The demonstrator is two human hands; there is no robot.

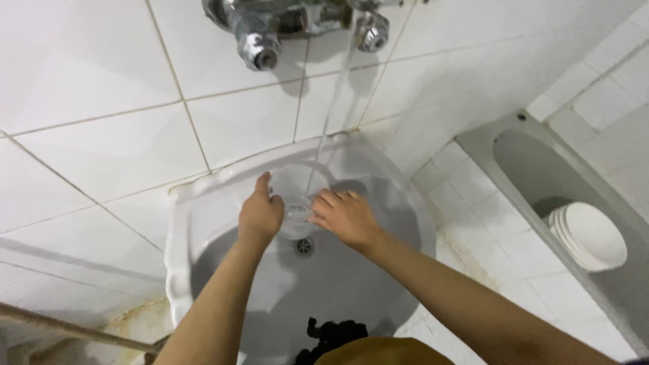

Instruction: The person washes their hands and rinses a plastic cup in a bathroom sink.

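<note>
My left hand [259,215] and my right hand [345,217] hold a small clear glass [296,211] between them over the white wash basin [203,223]. A thin stream of water [329,115] falls from the chrome wall tap [370,30] into the glass. Both hands sit just above the basin's drain [305,246]. The fingers of each hand curl around the sides of the glass.
White wall tiles surround the basin. A stack of white plates [589,235] rests in a grey bathtub [514,145] on the right. A second chrome tap outlet [259,49] sticks out on the left. A dark object [331,336] lies at the basin's near edge.
</note>
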